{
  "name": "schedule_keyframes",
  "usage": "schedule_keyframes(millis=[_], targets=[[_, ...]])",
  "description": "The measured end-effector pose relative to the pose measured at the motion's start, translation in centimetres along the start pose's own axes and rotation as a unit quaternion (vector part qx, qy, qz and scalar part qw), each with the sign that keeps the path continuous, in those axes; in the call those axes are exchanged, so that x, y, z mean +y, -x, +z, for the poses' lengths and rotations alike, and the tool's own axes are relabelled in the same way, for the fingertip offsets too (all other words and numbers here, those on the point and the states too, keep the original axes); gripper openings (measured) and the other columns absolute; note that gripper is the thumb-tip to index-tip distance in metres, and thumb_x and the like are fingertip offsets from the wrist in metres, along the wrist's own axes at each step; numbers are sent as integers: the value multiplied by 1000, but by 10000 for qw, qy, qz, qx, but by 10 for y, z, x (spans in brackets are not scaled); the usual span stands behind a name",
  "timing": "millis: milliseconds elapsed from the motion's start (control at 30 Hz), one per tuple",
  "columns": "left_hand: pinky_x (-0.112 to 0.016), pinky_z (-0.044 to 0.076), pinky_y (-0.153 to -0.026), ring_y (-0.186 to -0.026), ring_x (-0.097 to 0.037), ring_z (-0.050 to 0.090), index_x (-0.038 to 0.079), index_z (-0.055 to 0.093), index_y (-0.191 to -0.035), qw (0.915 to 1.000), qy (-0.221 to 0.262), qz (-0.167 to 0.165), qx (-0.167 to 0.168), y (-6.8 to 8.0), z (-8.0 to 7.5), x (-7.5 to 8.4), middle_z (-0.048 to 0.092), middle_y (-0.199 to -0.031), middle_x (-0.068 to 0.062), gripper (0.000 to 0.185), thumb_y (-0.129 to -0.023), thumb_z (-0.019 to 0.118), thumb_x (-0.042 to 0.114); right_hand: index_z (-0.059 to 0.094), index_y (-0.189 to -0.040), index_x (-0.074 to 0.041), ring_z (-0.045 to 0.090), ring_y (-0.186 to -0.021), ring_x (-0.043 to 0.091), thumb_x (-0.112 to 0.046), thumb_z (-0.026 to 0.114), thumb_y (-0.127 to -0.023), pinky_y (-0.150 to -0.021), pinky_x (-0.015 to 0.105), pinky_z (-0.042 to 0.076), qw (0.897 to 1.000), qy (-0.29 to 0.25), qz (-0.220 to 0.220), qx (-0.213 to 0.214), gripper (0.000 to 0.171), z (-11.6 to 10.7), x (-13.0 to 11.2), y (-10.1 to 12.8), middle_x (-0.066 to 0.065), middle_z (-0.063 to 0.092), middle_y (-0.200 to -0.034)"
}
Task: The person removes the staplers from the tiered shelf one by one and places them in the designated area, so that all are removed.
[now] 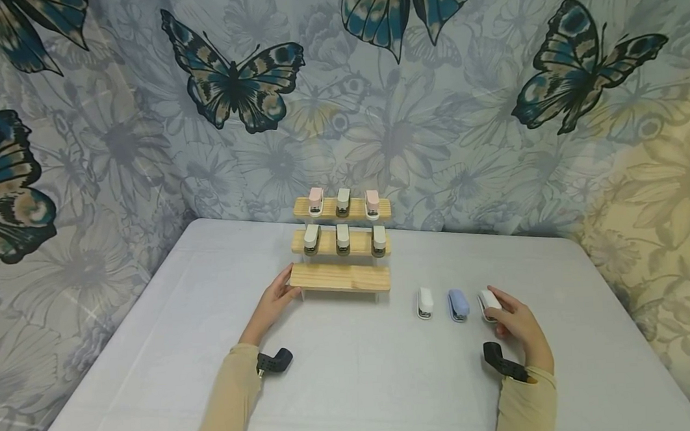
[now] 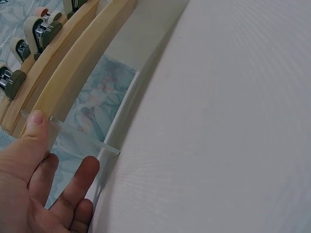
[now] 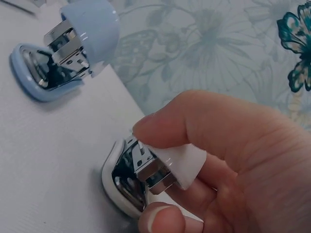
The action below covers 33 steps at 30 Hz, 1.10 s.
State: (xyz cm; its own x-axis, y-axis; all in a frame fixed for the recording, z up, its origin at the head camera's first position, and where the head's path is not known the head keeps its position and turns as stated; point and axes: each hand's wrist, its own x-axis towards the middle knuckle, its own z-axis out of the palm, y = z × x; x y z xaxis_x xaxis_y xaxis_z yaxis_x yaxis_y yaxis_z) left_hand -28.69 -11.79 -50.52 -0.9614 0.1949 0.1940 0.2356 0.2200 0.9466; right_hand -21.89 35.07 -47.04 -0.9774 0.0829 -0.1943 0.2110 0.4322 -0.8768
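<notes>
White stapler (image 1: 489,301), small, lying on the table (image 1: 354,384) at the right end of a row of three. Right hand (image 1: 519,327) holds it: forefinger curled over the top, thumb at the near end, the other fingers tucked beneath, as the right wrist view shows (image 3: 155,172).

Blue stapler (image 1: 458,304): just left of it, apart, mouth toward the person; also seen in the right wrist view (image 3: 68,46).

Second white stapler (image 1: 424,302): left end of the row, apart from the blue one.

Rack (image 1: 340,242): three stepped wooden shelves on clear side panels, standing at mid-table near the back wall.
- Top shelf: three staplers, pink (image 1: 316,201), grey-white (image 1: 343,201), pink (image 1: 372,203).
- Middle shelf: three staplers (image 1: 343,238), pale tops with olive bases.
- Bottom shelf (image 1: 339,277): bare wood.

Left hand (image 1: 275,304): fingers straight and slightly spread, tips against the left end of the bottom shelf. Left wrist view shows the thumb (image 2: 36,127) on the clear panel's edge.

Backdrop (image 1: 233,84): cloth printed with butterflies and flowers, behind and beside the table.
</notes>
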Motion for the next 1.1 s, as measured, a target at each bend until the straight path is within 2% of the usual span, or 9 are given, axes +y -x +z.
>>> schedule_keyframes(millis=[433,533,667,733,933,1100], targets=[[-28,39,-73,-89,-17,47,14,22,-126,9999,56,106,-38,0,-1,1,23,-125,-4,60,-75,52,28,24,-125,-11,43,-45,11,-26,55,-73,-43,24,41,10000,-78,51,-34,62,0,1,-1,20,40,-98],[-27,39,-74,-89,-16,46,19,22,-125,10000,22,59,-19,1,-1,1,24,-125,-3,59,-75,52,29,20,-126,-13,44,-45,11,-32,56,-71,-45,24,41,10000,49,29,-65,68,-1,0,-1,17,40,-101],[-27,38,-75,-92,-17,45,22,22,-125,9999,-11,100,-69,1,-1,1,22,-126,-4,58,-76,51,29,14,-127,-15,45,-46,12,-38,55,-70,-46,25,41,9990,321,-310,5,74,-6,-2,1,12,29,-120],[-27,38,-75,-93,-18,44,18,21,-126,9998,-20,187,-108,1,-1,1,21,-126,-6,58,-76,50,28,14,-128,-16,45,-44,12,-38,55,-71,-43,25,41,9975,371,-579,160,73,-10,2,-2,8,24,-125],[-27,39,-74,-90,-16,46,16,22,-126,9999,21,113,-58,0,-1,0,23,-126,-2,60,-75,51,28,20,-126,-25,43,-41,16,-35,56,-71,-42,26,40,9928,8,-1054,567,66,-14,25,-23,-4,27,-124],[-27,39,-74,-90,-17,45,14,22,-126,9998,7,156,-80,0,-2,0,22,-126,-5,60,-76,51,28,28,-123,-27,38,-39,19,-29,58,-71,-37,31,37,9853,-452,-1463,762,60,-8,31,-41,-9,33,-120]])
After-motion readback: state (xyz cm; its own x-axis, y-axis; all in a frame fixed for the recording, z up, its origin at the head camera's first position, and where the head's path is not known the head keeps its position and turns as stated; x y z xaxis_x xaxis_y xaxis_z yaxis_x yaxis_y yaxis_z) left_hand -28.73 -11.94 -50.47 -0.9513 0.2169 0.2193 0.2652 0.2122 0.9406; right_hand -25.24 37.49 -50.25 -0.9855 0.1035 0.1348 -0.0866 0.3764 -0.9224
